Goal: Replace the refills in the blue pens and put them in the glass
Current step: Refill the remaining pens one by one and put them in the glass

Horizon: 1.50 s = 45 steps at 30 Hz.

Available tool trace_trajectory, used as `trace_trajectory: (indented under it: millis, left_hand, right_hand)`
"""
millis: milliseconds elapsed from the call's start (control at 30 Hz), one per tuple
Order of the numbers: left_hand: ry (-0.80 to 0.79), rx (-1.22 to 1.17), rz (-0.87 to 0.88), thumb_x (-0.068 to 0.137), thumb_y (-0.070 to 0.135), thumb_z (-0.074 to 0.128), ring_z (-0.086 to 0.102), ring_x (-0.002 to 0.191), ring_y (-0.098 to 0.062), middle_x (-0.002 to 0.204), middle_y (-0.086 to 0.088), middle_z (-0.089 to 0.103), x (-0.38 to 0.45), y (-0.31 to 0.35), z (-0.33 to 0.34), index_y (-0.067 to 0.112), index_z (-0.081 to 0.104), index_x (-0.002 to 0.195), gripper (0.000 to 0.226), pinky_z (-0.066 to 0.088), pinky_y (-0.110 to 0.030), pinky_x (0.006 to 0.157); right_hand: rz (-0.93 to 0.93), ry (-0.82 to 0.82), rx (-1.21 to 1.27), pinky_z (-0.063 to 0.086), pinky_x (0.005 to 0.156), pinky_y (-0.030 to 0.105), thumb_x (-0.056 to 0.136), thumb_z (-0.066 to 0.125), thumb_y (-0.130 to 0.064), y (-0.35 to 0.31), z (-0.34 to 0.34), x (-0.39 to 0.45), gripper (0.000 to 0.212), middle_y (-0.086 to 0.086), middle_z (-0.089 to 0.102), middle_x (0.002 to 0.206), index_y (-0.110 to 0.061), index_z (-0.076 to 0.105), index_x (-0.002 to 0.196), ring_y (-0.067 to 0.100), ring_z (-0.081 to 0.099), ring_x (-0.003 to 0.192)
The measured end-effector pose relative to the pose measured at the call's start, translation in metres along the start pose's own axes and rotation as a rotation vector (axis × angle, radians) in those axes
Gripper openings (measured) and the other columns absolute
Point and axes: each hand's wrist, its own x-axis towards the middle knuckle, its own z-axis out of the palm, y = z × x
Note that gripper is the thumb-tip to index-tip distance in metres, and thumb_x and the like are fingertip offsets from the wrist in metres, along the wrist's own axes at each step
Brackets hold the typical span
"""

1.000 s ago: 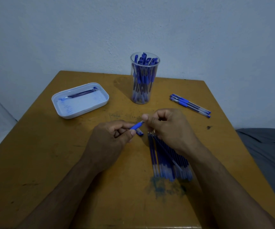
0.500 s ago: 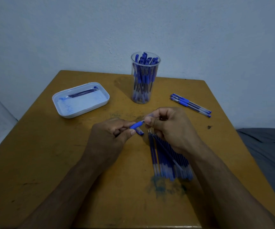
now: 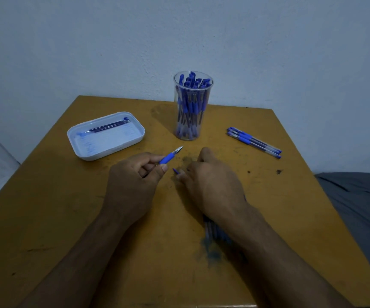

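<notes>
Gripping a blue pen [image 3: 168,158] between thumb and curled fingers, the left hand [image 3: 133,181] hovers just above the surface [image 3: 46,218], the pen's silver tip angled up and away toward the glass [image 3: 192,105]. The right hand [image 3: 210,185] lies low beside it, knuckles up, fingertips down at a small blue piece [image 3: 175,171] on the wood; whether they pinch it or merely touch it I cannot tell from here. Under that wrist and forearm a bundle of refills [image 3: 215,232] lies mostly hidden, over a smudge of blue ink [image 3: 210,252].

Farther back, the glass stands upright near the far edge, packed with blue pens, caps up. To its right three more pens [image 3: 254,142] lie side by side, touching, well apart from the hands. To the left sits a white tray [image 3: 135,138] holding a few thin dark refills [image 3: 109,126] along its far side. A pale wall [image 3: 268,52] rises behind, and grey cloth [image 3: 361,196] shows at the right.
</notes>
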Motion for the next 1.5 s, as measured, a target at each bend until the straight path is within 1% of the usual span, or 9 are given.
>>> trace_trajectory:
  millis: [167, 333, 500, 600, 767, 867, 1000, 1267, 1500]
  left_hand:
    - [-0.009, 0.006, 0.006, 0.093, 0.022, 0.070, 0.065, 0.071, -0.011, 0.079, 0.007, 0.071, -0.001, 0.000, -0.001, 0.023, 0.074, 0.113, 0.020, 0.053, -0.022, 0.063]
    - [-0.027, -0.031, 0.001, 0.092, 0.022, 0.071, 0.064, 0.071, -0.014, 0.078, 0.007, 0.071, -0.002, -0.001, -0.003, 0.025, 0.074, 0.112, 0.020, 0.053, -0.025, 0.063]
    - [-0.057, -0.054, 0.015, 0.091, 0.020, 0.072, 0.064, 0.075, -0.017, 0.079, 0.004, 0.071, -0.003, 0.001, 0.000, 0.026, 0.074, 0.111, 0.020, 0.052, -0.023, 0.064]
    - [-0.066, -0.052, 0.035, 0.091, 0.019, 0.073, 0.064, 0.075, -0.019, 0.079, 0.004, 0.071, -0.004, 0.000, 0.002, 0.025, 0.075, 0.110, 0.020, 0.051, -0.022, 0.063]
    - [-0.079, -0.048, 0.051, 0.090, 0.020, 0.074, 0.063, 0.072, -0.018, 0.077, 0.004, 0.071, -0.004, -0.001, 0.005, 0.023, 0.076, 0.110, 0.020, 0.050, -0.020, 0.060]
    - [-0.080, -0.048, 0.056, 0.090, 0.020, 0.074, 0.062, 0.071, -0.017, 0.077, 0.004, 0.070, -0.004, -0.002, 0.005, 0.021, 0.077, 0.111, 0.021, 0.049, -0.020, 0.059]
    - [-0.082, -0.037, 0.053, 0.090, 0.021, 0.074, 0.060, 0.071, -0.013, 0.078, 0.005, 0.070, -0.004, -0.002, 0.004, 0.024, 0.076, 0.111, 0.021, 0.046, -0.013, 0.059]
    - [-0.094, -0.055, 0.086, 0.091, 0.024, 0.072, 0.064, 0.074, -0.016, 0.079, 0.008, 0.072, -0.004, -0.003, 0.006, 0.034, 0.072, 0.114, 0.024, 0.051, -0.020, 0.064]
    - [-0.098, -0.103, 0.101, 0.090, 0.027, 0.071, 0.066, 0.072, -0.009, 0.075, 0.012, 0.071, -0.004, -0.002, 0.009, 0.039, 0.067, 0.114, 0.026, 0.050, -0.014, 0.064]
  right_hand:
    - [-0.021, 0.044, 0.026, 0.044, 0.066, 0.030, 0.100, 0.060, -0.031, -0.003, 0.007, 0.000, 0.015, -0.001, 0.048, 0.113, -0.020, 0.061, 0.110, 0.012, 0.046, 0.083]
    - [0.109, 0.139, 0.569, 0.048, 0.061, 0.014, 0.094, 0.072, -0.028, 0.006, -0.005, 0.003, 0.004, -0.010, 0.065, 0.083, -0.025, 0.069, 0.094, 0.004, 0.060, 0.075]
    - [0.242, 0.063, 1.033, 0.063, 0.064, 0.043, 0.094, 0.072, -0.015, 0.018, -0.015, 0.007, 0.003, 0.005, 0.073, 0.090, -0.017, 0.071, 0.096, 0.024, 0.072, 0.074]
    - [0.283, 0.043, 1.323, 0.062, 0.061, 0.042, 0.096, 0.066, -0.004, 0.020, -0.021, 0.006, 0.008, 0.014, 0.076, 0.093, -0.004, 0.065, 0.103, 0.029, 0.076, 0.082]
    - [0.242, 0.136, 1.336, 0.063, 0.064, 0.043, 0.100, 0.061, -0.004, 0.020, -0.023, 0.005, 0.017, 0.013, 0.075, 0.089, -0.009, 0.057, 0.115, 0.026, 0.076, 0.078]
    - [0.222, 0.140, 1.313, 0.064, 0.064, 0.044, 0.099, 0.062, -0.004, 0.019, -0.024, 0.004, 0.017, 0.015, 0.074, 0.089, -0.009, 0.051, 0.112, 0.027, 0.076, 0.077]
    - [0.208, 0.168, 1.335, 0.064, 0.066, 0.045, 0.098, 0.063, -0.004, 0.021, -0.025, 0.003, 0.012, 0.016, 0.075, 0.085, -0.007, 0.054, 0.106, 0.029, 0.076, 0.077]
    - [0.177, 0.166, 1.309, 0.064, 0.067, 0.046, 0.096, 0.065, -0.004, 0.019, -0.023, 0.003, 0.013, 0.016, 0.074, 0.078, -0.009, 0.059, 0.107, 0.031, 0.076, 0.075]
    - [0.189, 0.151, 1.308, 0.064, 0.067, 0.045, 0.094, 0.068, -0.005, 0.016, -0.016, 0.001, 0.014, 0.017, 0.075, 0.078, -0.006, 0.061, 0.107, 0.031, 0.076, 0.074]
